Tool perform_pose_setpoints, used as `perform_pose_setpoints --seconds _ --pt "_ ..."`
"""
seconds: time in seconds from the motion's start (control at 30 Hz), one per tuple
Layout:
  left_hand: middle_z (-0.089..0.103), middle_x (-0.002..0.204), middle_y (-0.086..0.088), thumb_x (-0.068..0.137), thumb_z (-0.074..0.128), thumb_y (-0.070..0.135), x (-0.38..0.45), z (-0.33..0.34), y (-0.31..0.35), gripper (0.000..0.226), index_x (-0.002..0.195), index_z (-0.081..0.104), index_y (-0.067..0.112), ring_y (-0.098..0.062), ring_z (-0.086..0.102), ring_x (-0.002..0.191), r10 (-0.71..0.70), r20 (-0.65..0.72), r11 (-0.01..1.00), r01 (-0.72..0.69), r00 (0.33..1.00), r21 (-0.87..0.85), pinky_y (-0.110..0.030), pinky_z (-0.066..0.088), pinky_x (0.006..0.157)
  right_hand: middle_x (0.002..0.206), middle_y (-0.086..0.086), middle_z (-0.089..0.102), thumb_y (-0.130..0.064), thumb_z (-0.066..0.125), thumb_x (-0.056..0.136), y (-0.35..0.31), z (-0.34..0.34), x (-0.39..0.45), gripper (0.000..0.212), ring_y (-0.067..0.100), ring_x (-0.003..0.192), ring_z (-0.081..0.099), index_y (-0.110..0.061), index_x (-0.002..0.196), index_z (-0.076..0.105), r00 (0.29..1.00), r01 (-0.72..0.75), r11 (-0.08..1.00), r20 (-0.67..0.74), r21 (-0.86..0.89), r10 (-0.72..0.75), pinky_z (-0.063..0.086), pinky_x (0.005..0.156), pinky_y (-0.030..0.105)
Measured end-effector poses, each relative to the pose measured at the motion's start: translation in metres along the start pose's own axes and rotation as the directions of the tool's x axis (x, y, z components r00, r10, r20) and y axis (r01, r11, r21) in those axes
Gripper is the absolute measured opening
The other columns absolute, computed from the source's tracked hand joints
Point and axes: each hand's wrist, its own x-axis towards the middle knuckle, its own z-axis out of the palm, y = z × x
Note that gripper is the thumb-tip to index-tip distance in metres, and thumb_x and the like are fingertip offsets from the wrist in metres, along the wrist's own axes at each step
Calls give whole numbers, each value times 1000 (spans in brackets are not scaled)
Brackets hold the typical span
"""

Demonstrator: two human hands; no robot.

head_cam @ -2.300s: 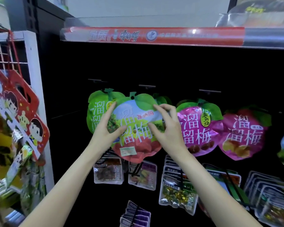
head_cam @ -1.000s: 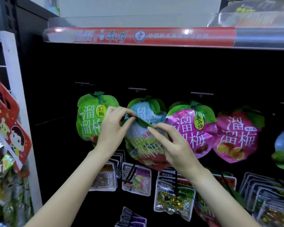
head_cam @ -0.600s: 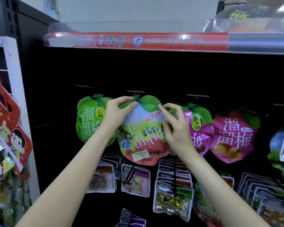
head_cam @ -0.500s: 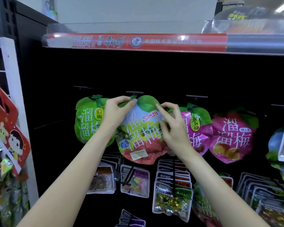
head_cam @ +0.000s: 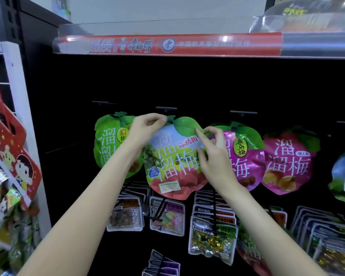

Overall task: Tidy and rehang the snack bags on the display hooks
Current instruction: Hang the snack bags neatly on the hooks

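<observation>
My left hand (head_cam: 145, 129) pinches the top left edge of the plum bag (head_cam: 173, 158), thumb and fingers curled on it beside its green stem, just under the middle hook (head_cam: 166, 109); I cannot tell whether the bag's hole is on the hook. My right hand (head_cam: 213, 156) holds the bag's right edge, its fingers (head_cam: 199, 134) curled over the green leaf corner. The bag faces me between the green bag (head_cam: 110, 144) on the left and the purple bag (head_cam: 245, 156) on the right, overlapping both, with small packets (head_cam: 211, 240) hanging on the row below.
</observation>
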Motion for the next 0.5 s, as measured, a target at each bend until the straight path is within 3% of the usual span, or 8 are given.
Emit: perform_pose_setpoints --seconds 0.07,0.13,0.2,0.3,0.4,0.5 --pt "64 96 8 88 62 7 -2 4 -13 22 110 65 9 -7 61 95 29 -42 989 -22 999 149 -9 44 79 128 14 36 6 54 88 -4 1 -2 55 9 87 39 -1 140 37 997 -43 995 62 -87 48 41 90 20" --pt "61 113 0 85 65 9 -8 10 -25 35 119 61 12 -18 54 110 67 -118 947 -26 991 320 -26 43 93 135 14 28 3 53 90 -7 2 -5 59 13 88 44 -4 144 30 986 -74 986 139 -149 95 45 88 30" --pt "50 124 -7 83 64 7 -23 18 -30 44 125 55 14 -22 44 116 125 -215 913 -27 969 408 -35 37 98 141 11 20 1 51 91 -8 -1 -10 58 11 98 43 -5 144 29 975 -71 986 199 -150 100 45 94 29" --pt "43 124 -11 81 55 -2 -58 34 -34 42 121 53 10 -21 36 116 301 -323 885 -137 897 445 -40 38 96 142 5 23 0 53 90 -3 -21 -29 44 4 108 38 -4 133 46 984 -23 998 175 -61 33 38 97 16" --pt "46 120 -11 79 50 -4 -89 59 -35 36 111 56 9 -21 36 112 416 -258 841 -261 872 474 -34 34 94 131 -1 32 4 57 86 10 -64 -62 35 7 102 46 -5 119 59 998 -3 1000 67 -13 4 39 88 5" --pt "51 112 -9 78 47 3 -115 97 -31 29 104 60 9 -21 42 108 487 -96 794 -395 868 462 -28 29 95 118 -1 42 4 57 86 41 -117 -97 27 11 99 50 -6 110 64 997 -78 993 18 -83 80 44 87 13"
